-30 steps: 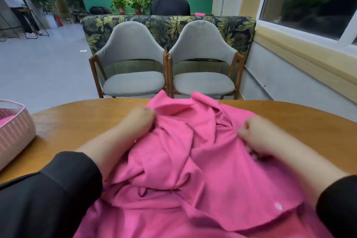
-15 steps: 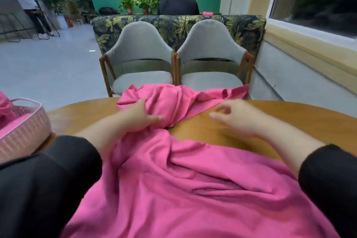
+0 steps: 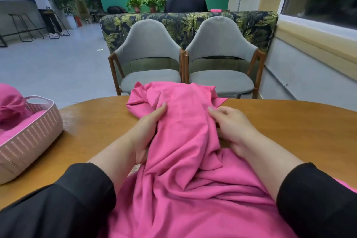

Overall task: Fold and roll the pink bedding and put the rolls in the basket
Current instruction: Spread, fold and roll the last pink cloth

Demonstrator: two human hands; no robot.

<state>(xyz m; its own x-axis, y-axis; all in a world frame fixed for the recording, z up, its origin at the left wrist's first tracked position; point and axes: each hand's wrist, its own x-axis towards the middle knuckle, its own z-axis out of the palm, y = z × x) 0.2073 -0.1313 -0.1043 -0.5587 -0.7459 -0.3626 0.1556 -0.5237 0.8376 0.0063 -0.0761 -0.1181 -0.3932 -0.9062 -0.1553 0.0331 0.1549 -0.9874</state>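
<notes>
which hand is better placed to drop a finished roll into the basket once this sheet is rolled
Probably the left hand. The pale pink woven plastic basket sits at the left edge of the round wooden table, on that hand's side. The right hand would have to cross over the crumpled pink fabric sheet.

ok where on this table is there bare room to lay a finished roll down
Bare wood lies between the basket and the left hand, and across the table right of the right hand. The middle and near edge are crowded: the pink bedding covers them.
</notes>
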